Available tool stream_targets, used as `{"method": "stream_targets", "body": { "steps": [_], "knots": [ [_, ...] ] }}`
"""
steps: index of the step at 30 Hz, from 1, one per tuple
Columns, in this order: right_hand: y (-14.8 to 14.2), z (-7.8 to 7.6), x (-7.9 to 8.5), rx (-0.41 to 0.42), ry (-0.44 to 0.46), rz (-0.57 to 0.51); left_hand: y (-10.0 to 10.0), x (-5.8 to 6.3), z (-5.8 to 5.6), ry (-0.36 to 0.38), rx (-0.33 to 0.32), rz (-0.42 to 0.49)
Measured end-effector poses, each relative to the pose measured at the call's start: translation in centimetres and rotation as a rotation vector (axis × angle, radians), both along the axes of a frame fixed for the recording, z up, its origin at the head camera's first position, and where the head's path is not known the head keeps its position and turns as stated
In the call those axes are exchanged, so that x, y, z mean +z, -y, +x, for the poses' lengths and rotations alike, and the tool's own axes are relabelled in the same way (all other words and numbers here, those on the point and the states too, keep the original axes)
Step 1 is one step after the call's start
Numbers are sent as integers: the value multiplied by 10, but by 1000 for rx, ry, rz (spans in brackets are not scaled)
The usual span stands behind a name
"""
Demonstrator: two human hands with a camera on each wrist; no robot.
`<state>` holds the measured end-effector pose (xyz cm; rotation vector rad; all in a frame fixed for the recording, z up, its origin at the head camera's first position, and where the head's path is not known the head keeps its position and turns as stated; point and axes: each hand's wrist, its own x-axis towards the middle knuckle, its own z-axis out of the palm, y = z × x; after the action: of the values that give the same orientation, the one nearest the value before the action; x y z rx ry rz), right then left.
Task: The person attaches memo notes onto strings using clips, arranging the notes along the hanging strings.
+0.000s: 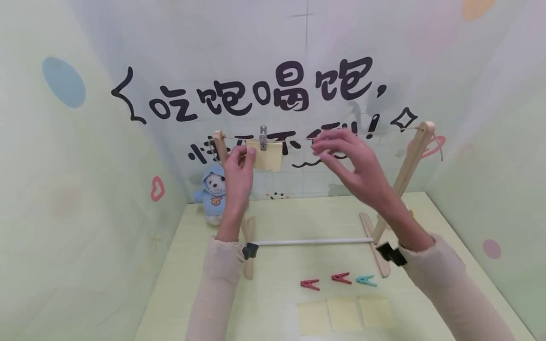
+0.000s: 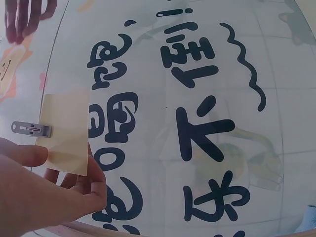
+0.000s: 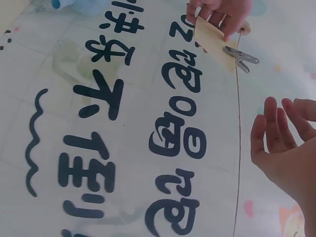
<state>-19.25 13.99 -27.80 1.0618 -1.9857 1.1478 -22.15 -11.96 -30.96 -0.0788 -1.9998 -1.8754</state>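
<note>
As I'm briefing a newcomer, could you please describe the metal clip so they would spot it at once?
Find the wooden stand with a string between its post tops. Towards the string's left end in the head view, the left hand pinches a yellow paper. The metal clip sits on its top edge, silvery, unlike the red and turquoise pegs on the table.
</note>
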Motion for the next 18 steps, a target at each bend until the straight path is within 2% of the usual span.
{"method": "stream_targets", "body": {
  "steps": [4, 9, 11, 18],
  "knots": [
    [-28, 27, -39, 1, 12, 7, 0, -2, 2, 18, -37, 9],
    [-52, 51, -82, -43, 118, 118, 6, -12, 6, 33, -82, -5],
    [-58, 58, -93, -62, 156, 150, 7, -19, 7, 36, -97, -23],
    [-68, 78, -118, -67, 176, 193, 9, -46, 9, 21, -163, -72]
  ]
}}
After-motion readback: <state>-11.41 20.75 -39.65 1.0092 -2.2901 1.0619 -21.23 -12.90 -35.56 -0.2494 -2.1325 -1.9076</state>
